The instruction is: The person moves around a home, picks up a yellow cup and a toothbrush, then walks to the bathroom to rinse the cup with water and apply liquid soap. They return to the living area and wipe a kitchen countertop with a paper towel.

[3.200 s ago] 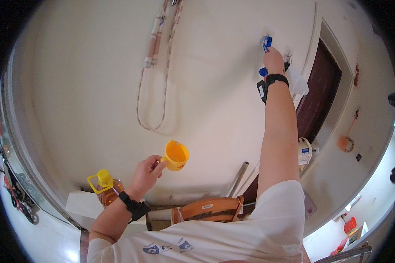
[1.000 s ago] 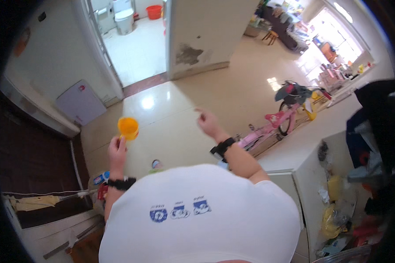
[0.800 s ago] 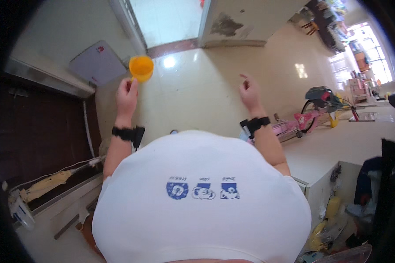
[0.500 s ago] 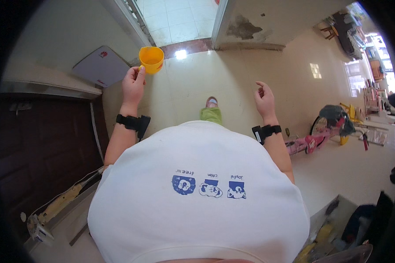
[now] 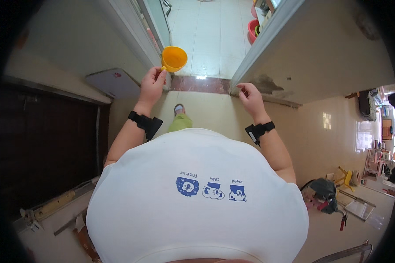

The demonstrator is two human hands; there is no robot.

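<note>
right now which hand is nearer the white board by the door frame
Left. The left hand, holding the yellow cup, is just right of the white board in the view; the right hand is much farther right.

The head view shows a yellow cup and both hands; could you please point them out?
Yellow cup (image 5: 174,58): head view, its inside.
Left hand (image 5: 151,89): head view, its middle.
Right hand (image 5: 253,101): head view, its middle.

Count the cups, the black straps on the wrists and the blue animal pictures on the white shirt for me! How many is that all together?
Yellow cup, held by the left hand: 1
Black wrist straps: 2
Blue animal pictures on the white shirt: 3
Total: 6
</note>
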